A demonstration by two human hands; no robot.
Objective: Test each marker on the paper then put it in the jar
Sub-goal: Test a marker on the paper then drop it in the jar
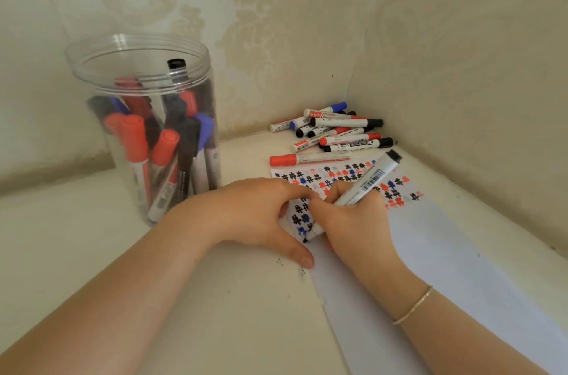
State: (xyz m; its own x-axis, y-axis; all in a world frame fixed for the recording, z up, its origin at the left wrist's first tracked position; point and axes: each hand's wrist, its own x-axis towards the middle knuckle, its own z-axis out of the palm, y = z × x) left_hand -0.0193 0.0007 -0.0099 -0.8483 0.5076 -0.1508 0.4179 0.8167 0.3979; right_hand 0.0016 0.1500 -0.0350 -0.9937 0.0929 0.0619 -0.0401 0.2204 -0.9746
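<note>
Nearest, at six o'clock, both bare forearms reach in over the cream tabletop (92, 251), the right wrist wearing a thin beaded bracelet (413, 305). A long white sheet of paper (445, 267) runs from five o'clock up toward the centre.

At the centre, the right hand (356, 221) has its fingers curled tight round a white-barrelled marker with a black end (365, 182), tilted toward one o'clock, its tip down at the paper among the marks. A barcode label shows on the barrel; the print beside it is too small to read. The left hand (255, 211) lies just beside it at nine o'clock, fingers bent loosely onto the paper's edge, thumb stretched along the table, holding nothing.

Beyond the hands, rows of small black, red and blue hash-shaped test marks (338, 178) fill the far end of the paper.

Further on, at one o'clock in the wall corner, lies a loose pile of white markers with red, blue and black caps (335, 132); their labels are illegible.

At ten o'clock stands a clear round plastic jar without a lid (138, 73), holding many capped markers upright, against cream patterned wallpaper (276, 6).
</note>
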